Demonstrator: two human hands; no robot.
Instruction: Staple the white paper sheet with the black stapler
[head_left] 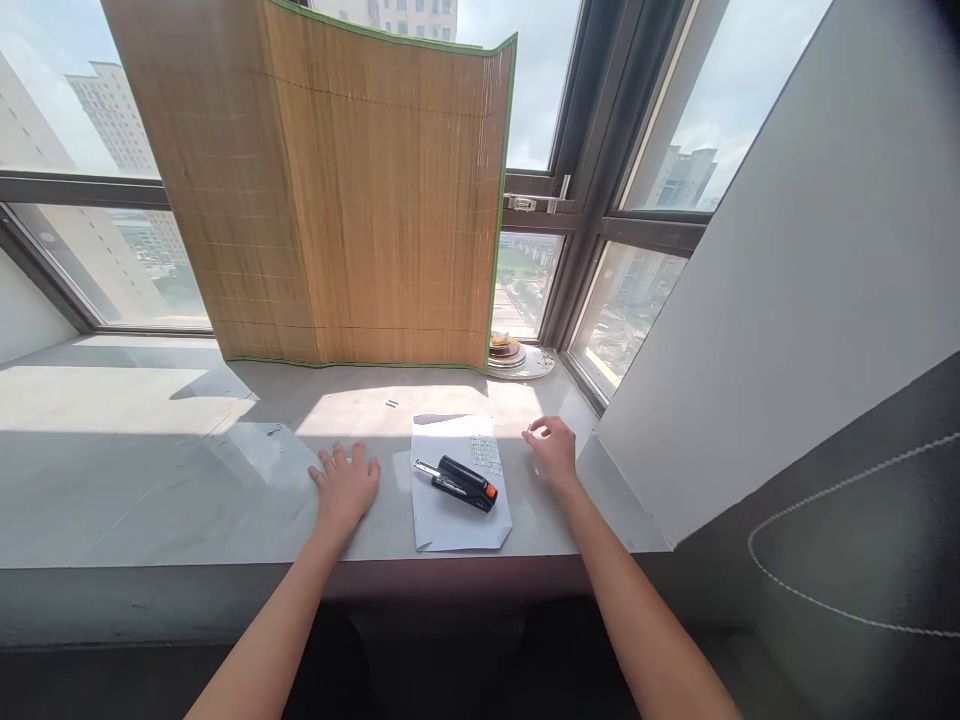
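Observation:
My left hand (346, 483) lies flat on the grey windowsill (150, 480), fingers stretched out, holding nothing. A white sheet of paper (459, 515) lies just right of it. On the paper rests a black stapler (457, 481) with an orange tip, opened out, and beside it a patch of loose staples (486, 453). My right hand (552, 449) rests on the sill at the paper's right edge, its fingers curled together in a pinch on something too small to make out.
A bamboo mat (352, 190) with green edging leans against the window at the back of the sill. A small round dish (517, 358) sits at the window corner. A few staples (274, 429) lie on the sill left of the hands. A white wall (787, 300) rises at right.

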